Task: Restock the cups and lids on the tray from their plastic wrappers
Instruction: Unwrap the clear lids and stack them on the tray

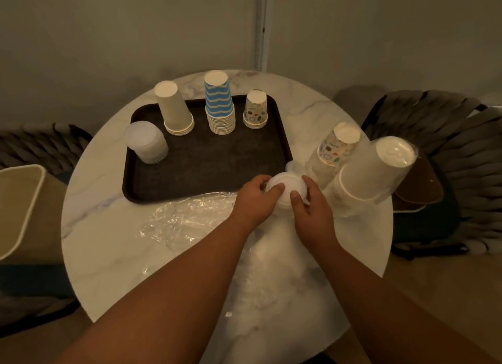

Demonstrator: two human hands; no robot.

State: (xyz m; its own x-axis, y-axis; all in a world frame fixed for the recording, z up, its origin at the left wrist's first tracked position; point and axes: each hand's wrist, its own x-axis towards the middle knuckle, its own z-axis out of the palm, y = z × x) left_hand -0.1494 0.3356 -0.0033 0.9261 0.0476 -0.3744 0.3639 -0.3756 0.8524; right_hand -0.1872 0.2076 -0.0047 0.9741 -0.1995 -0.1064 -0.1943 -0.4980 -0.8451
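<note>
Both hands hold 1 stack of white lids (286,191) just past the near edge of the dark tray (206,157) on the round table (108,228). The left hand (256,200) and right hand (312,209) each have a grip curled round its sides. 3 stacks of cups (220,103) stand on the tray.

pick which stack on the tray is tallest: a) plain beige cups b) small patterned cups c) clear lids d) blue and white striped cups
d: on the tray, the blue and white striped cups rise above the plain beige cups, the small patterned cups and the low stack of clear lids.
</note>
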